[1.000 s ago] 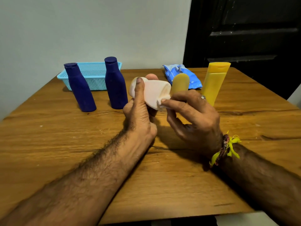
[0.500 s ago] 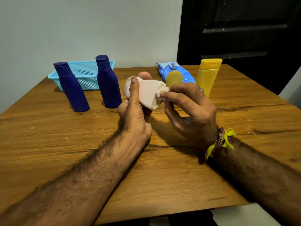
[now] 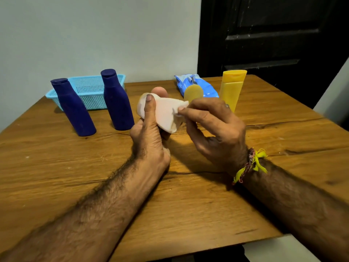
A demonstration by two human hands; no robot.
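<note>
My left hand (image 3: 149, 133) grips a pale pink-white bottle (image 3: 164, 114) above the wooden table (image 3: 188, 205), thumb laid along its side and a fingertip showing behind it. The bottle lies tilted, its wide base pointing right. My right hand (image 3: 213, 127) pinches a small white wipe (image 3: 178, 112) between thumb and forefinger and holds it against the bottle's base edge. A yellow thread band sits on my right wrist.
Two dark blue bottles (image 3: 74, 108) (image 3: 117, 101) stand at the left before a light blue mesh basket (image 3: 90, 91). A blue wipes pack (image 3: 196, 86), a small round-topped yellow bottle (image 3: 192, 93) and a tall yellow tube (image 3: 233, 87) stand at the back right. A dark door rises behind.
Both hands and the bottle stay together with only small shifts; the wipe remains at the bottle's base edge. The camera view has drifted slightly.
</note>
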